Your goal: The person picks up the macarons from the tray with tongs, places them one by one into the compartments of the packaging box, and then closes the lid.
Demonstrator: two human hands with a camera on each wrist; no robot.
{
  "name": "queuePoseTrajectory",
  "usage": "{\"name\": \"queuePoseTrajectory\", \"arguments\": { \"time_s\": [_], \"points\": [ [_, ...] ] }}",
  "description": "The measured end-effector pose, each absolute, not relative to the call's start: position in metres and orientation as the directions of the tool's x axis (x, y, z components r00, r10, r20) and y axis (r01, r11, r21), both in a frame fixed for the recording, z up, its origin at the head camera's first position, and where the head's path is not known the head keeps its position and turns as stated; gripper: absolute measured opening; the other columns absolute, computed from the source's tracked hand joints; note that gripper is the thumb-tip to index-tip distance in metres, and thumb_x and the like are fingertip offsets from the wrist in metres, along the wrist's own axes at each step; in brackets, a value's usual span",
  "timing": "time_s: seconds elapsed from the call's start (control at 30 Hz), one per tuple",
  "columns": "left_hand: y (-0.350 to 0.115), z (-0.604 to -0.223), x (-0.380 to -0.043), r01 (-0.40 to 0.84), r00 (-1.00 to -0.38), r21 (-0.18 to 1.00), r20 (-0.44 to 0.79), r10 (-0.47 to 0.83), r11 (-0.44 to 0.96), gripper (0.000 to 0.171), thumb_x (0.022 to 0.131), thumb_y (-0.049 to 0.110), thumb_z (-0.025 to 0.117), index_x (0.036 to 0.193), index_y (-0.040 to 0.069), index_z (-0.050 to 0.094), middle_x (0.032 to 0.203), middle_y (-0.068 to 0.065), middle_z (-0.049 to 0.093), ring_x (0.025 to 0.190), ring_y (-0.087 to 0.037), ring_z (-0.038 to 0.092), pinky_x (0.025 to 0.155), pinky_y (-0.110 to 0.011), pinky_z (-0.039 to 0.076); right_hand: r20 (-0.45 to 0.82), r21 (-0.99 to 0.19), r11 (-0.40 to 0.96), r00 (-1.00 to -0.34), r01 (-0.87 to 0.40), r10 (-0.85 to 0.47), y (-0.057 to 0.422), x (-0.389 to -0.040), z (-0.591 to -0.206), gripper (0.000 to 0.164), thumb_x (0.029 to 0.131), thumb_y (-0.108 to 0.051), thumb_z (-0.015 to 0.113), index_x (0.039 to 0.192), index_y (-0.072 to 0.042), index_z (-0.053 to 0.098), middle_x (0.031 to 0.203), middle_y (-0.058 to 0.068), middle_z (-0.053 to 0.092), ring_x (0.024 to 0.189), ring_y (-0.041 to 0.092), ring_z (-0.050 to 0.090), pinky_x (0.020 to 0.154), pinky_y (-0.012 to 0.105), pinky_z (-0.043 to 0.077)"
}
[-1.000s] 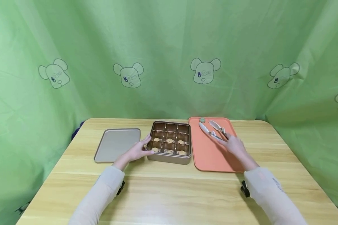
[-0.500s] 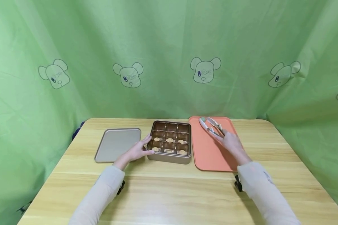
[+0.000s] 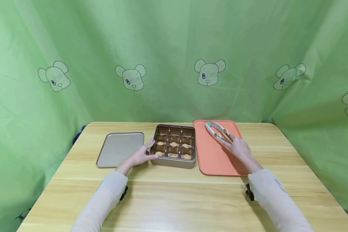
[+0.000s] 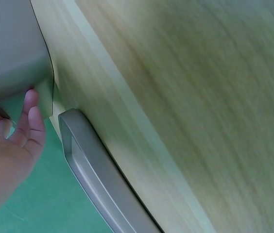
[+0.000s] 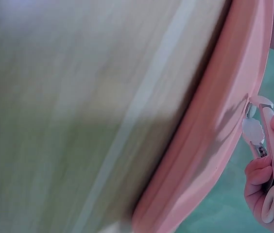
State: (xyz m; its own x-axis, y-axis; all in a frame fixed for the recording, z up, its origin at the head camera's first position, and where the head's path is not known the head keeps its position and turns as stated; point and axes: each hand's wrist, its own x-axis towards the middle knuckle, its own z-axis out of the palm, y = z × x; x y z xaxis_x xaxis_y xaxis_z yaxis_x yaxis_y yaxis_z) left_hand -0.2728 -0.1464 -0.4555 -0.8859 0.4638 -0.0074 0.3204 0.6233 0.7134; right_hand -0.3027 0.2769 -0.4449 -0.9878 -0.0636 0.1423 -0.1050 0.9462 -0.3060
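The left hand (image 3: 140, 155) rests loose fingers on the box (image 3: 172, 162), while the right hand (image 3: 240, 149) grips tongs (image 3: 218, 136) with a little green thing (image 3: 209, 123) between their tips at the far left of the tray (image 3: 217, 159), probably light and slippery, so pinch its middle.

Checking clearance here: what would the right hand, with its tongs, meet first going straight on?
Likely the small green piece between the tips of the tongs; whether they touch is unclear.

White-tipped metal tongs (image 3: 217, 135) slanted, tips spread either side of a small round green piece (image 3: 209, 123). Left of them, open square bronze metal tin (image 3: 173, 162): nine compartments, six holding round tan pieces (image 3: 174, 144).
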Motion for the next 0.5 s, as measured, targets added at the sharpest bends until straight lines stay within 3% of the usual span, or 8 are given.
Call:
{"name": "queuePoseTrajectory", "arguments": {
  "time_s": [0.2,0.4,0.5],
  "points": [
    [-0.147,-0.454,-0.271,0.312,-0.889,0.703,-0.022,0.458,0.639,0.082,0.083,0.033,0.064,0.144,0.001,0.018,0.152,-0.009,0.002,0.138,-0.036,0.008,0.111,-0.052,0.007,0.091,-0.346,0.936,-0.995,-0.068,-0.039,0.291,-0.293,-0.440,0.063,0.090,-0.044,0.051,0.134,0.000,0.041,0.107,0.038,0.053,0.084,0.046,0.054,0.060,0.049,0.043],
    [-0.147,-0.454,-0.270,0.310,-0.888,0.705,-0.026,0.459,0.638,0.082,0.084,0.033,0.064,0.144,0.002,0.018,0.152,-0.008,0.002,0.138,-0.036,0.008,0.110,-0.056,0.004,0.112,-0.374,0.924,-0.993,-0.087,-0.048,0.303,-0.283,-0.437,0.067,0.090,-0.043,0.052,0.136,0.004,0.037,0.100,0.040,0.053,0.066,0.036,0.050,0.050,0.038,0.039],
    [-0.147,-0.454,-0.270,0.311,-0.890,0.708,-0.018,0.457,0.634,0.082,0.084,0.033,0.063,0.144,0.002,0.017,0.152,-0.010,0.003,0.138,-0.037,0.008,0.110,-0.055,0.005,0.132,-0.373,0.922,-0.990,-0.102,-0.056,0.307,-0.280,-0.436,0.068,0.090,-0.043,0.053,0.135,0.005,0.036,0.103,0.041,0.052,0.068,0.039,0.050,0.053,0.041,0.040]
  ]
}}
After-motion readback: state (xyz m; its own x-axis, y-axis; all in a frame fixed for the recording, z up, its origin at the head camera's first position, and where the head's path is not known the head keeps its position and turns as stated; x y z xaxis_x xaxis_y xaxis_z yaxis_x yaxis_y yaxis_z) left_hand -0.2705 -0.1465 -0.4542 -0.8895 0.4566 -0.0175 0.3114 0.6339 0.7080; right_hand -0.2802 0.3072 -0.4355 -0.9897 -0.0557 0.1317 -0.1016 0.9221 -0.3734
